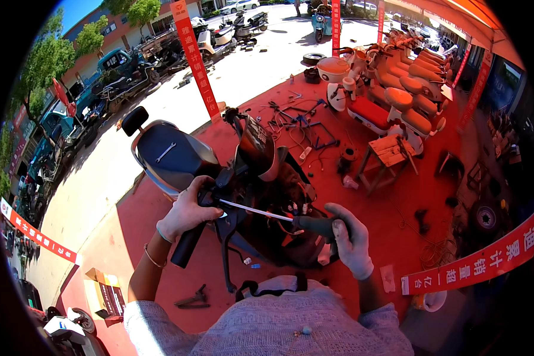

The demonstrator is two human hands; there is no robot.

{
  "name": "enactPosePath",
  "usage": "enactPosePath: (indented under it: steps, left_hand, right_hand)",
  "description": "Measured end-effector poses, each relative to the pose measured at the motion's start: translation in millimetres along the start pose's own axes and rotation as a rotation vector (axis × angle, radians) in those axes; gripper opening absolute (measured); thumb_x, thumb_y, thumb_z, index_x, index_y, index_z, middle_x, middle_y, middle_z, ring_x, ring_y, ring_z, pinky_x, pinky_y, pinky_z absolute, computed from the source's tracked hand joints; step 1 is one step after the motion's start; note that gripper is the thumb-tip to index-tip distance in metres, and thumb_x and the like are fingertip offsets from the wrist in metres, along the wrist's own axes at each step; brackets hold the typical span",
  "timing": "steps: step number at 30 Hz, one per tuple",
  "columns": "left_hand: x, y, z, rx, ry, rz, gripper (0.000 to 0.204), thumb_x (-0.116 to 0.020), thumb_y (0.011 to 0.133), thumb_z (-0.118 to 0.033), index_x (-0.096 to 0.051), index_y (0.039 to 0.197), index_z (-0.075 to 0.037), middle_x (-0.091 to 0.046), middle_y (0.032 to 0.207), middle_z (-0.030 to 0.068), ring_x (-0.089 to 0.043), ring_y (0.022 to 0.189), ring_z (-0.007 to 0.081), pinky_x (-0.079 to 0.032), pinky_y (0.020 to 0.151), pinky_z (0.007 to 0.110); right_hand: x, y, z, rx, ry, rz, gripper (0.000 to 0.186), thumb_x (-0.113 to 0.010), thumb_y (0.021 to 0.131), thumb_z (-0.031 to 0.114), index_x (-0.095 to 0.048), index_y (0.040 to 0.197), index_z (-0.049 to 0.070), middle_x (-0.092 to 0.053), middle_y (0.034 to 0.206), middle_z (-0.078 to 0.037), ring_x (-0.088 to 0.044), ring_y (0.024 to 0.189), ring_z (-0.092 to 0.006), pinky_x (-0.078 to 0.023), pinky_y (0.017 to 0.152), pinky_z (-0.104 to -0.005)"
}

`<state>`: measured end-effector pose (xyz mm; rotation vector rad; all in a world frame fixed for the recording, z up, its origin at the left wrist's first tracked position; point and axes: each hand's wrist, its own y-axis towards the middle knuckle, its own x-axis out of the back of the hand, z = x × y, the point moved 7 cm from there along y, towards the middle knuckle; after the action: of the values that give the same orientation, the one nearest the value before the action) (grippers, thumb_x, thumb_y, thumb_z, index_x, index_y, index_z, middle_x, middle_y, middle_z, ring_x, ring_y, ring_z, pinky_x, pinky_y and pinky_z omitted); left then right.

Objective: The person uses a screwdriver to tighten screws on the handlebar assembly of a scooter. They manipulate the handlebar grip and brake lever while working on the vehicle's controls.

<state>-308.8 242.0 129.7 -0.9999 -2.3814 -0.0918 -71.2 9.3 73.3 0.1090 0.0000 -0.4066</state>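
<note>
All places relative to the dark scooter [258,151] at center. Sunlit paved lot [101,202] runs left of and beyond it, more parked vehicles along the far edge. Red floor covering [385,213] under it, mostly shaded. Orange canopy [469,18] overhead, beyond and right. Row of orange scooters [400,98] on the red floor, same direction. One upright red banner [196,59] just beyond it; another strip [474,261] to its right, nearer the wearer. Small wooden stool [391,150] right of it, orange-brown top. Open cardboard box [104,296] left of it, near side. Loose tools and parts [302,121] scattered on the floor just beyond.

Scooter's front is opened up, wiring exposed. Left hand [190,210], gloved, curled around the handlebar controls [209,200] on its left side. Right hand [351,242], gloved, grips the dark handle of a screwdriver [314,225] over the opened front; shaft points left, tip at the controls by the left thumb, contact unclear. Wrench [166,152] lies on its seat [190,159].
</note>
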Motion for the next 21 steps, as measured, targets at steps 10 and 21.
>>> enactPosePath:
  steps: [10, 21]
  left_hand:
    - [-1, 0, 8, 0.003, -0.04, 0.019, 0.075, -0.077, 0.069, -0.027, -0.044, 0.131, -0.003, -0.055, 0.114, 0.0097, -0.054, 0.101, 0.017, -0.045, 0.091, 0.029]
    - [1, 1, 16, -0.014, 0.026, -0.025, 0.073, -0.077, 0.071, -0.021, -0.042, 0.133, -0.003, -0.053, 0.116, 0.0111, -0.057, 0.097, 0.0169, -0.053, 0.082, 0.029]
  right_hand:
    - [-5, -9, 7, 0.1, -0.047, 0.002, 0.042, -0.052, 0.09, -0.004, -0.046, 0.132, -0.004, -0.05, 0.117, -0.014, -0.063, 0.086, -0.0148, -0.054, 0.067, -0.0234]
    - [-12, -14, 17, 0.249, -0.174, -0.048, 0.042, -0.058, 0.092, 0.006, -0.047, 0.132, -0.002, -0.055, 0.108, -0.011, -0.06, 0.079, -0.0111, -0.053, 0.065, -0.022]
